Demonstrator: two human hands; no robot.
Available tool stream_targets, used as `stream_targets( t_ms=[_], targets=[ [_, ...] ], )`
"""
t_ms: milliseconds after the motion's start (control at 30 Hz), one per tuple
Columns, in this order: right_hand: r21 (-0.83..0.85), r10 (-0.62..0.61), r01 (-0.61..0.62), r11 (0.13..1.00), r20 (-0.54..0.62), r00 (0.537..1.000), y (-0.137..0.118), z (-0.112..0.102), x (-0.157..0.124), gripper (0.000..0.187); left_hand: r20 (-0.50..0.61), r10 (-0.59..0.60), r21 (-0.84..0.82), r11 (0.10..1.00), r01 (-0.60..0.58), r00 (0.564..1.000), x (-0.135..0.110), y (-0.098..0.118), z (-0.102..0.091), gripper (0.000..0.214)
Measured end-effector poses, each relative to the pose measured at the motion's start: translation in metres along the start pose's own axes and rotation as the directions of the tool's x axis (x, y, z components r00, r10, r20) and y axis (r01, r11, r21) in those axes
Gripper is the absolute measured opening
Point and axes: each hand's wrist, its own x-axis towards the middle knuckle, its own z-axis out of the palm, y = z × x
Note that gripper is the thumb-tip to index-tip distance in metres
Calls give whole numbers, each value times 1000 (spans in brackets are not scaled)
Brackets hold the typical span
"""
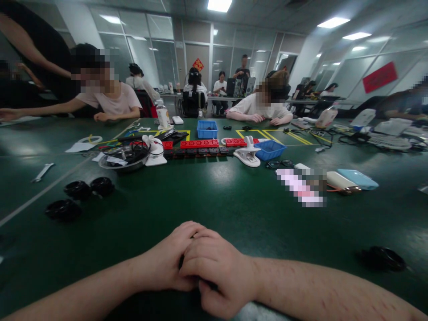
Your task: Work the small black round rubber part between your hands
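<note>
There is one big green bench (217,191). A red strip (199,143) lies across the middle of it.

The left hand (167,258) and the right hand (219,267) rest on the near side of the red strip, well apart from it. The right hand is on top, with its fingers curled in around the left hand. The left fingers are partly covered, so I cannot tell how wide they are, or if something small is tucked inside. No work seems to be going on in the hands. The black rings lie loose on the bench, with no hand on them. How much is done and how much is left, I cannot tell.

Now I count. One red strip, with three red parts showing. One metal bowl (131,168) with black wires (137,151) in it, near the strip's left end. Two blue bins: one behind the strip (207,129), one by its right end (270,151). Two white clips, one near each end (155,154) (248,156). Four black rings: three to the left of the strip and nearer (63,209), one far to its right and nearer yet (383,258). One wrench (43,172), well left of the strip.
</note>
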Motion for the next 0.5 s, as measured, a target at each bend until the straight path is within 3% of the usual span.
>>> stream_targets(
  t_ms=[167,367,500],
  targets=[
    [-35,29,-33,999,-120,992,-2,-4,3,25,11,-8,153,988,7,1000,-4,-3,6,83],
    [-114,221,-235,965,-119,968,-3,-1,-1,38,-140,-46,248,965,80,989,-7,-3,17,53],
    [-128,275,-284,950,-82,958,-1,1,-3,33,-147,-49,234,969,83,988,-9,-3,19,46]
  ],
)
